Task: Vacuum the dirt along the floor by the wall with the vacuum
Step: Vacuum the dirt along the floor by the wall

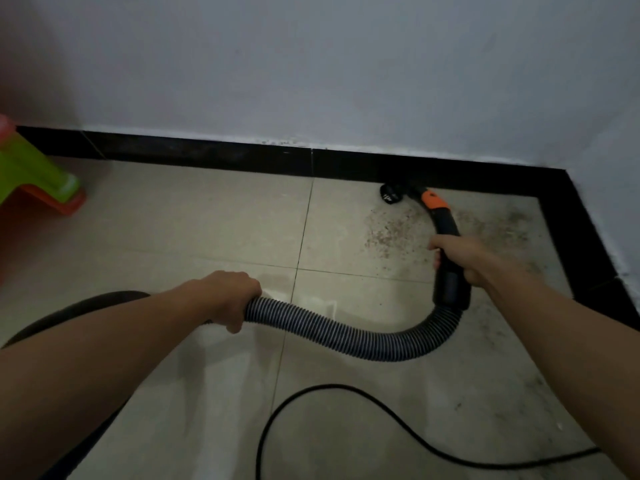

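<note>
My right hand (460, 258) grips the black vacuum handle (447, 225), which has an orange collar near its tip. The round black nozzle (390, 194) sits on the floor against the black baseboard (242, 155). My left hand (232, 299) holds the grey ribbed hose (346, 336), which curves from the left up into the handle. Specks of dirt (388, 233) lie on the beige tile just below the nozzle, and more dirt (502, 223) spreads toward the right corner.
A black power cord (346, 389) loops across the tiles at the bottom. A green and orange plastic stool (38, 181) stands at the left by the wall. The black baseboard turns down the right side at the corner (568, 181).
</note>
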The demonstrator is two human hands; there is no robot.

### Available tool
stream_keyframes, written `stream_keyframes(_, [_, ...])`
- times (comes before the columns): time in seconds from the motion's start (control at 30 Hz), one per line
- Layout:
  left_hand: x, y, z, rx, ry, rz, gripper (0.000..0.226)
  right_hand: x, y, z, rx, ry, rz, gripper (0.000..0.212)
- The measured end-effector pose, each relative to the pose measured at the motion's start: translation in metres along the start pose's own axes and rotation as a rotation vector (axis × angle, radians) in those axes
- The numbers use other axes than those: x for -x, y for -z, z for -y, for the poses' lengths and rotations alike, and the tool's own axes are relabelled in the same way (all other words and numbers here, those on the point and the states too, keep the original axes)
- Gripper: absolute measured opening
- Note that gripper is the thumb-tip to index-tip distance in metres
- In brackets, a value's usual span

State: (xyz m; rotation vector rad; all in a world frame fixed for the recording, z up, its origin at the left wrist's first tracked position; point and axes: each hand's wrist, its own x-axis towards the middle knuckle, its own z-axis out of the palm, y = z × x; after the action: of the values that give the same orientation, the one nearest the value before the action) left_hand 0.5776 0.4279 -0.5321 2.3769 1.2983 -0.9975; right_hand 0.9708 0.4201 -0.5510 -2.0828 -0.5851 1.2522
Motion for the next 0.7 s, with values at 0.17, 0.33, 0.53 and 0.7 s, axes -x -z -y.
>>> stream_keyframes(0.17, [0.012, -0.012, 0.012, 0.055, 0.016, 0.002, 0.041, 0.004, -0.012, 0.006, 0.0, 0.004, -0.018, 0.011])
stream_keyframes(0.33, [0.014, -0.014, 0.007, 0.039, -0.011, 0.021, 0.04, 0.014, -0.02, 0.015, 0.134, 0.039, 0.057, 0.008])
stream_keyframes(0.53, [0.008, 0.003, -0.02, 0.076, -0.093, -0.048, 0.042, 0.006, 0.033, 0.009, 0.094, -0.005, -0.061, 0.01])
stream_keyframes(0.7, [0.005, 0.011, -0.038, 0.051, -0.141, -0.012, 0.04, 0.016, 0.056, 0.009, 0.175, -0.071, 0.034, 0.008])
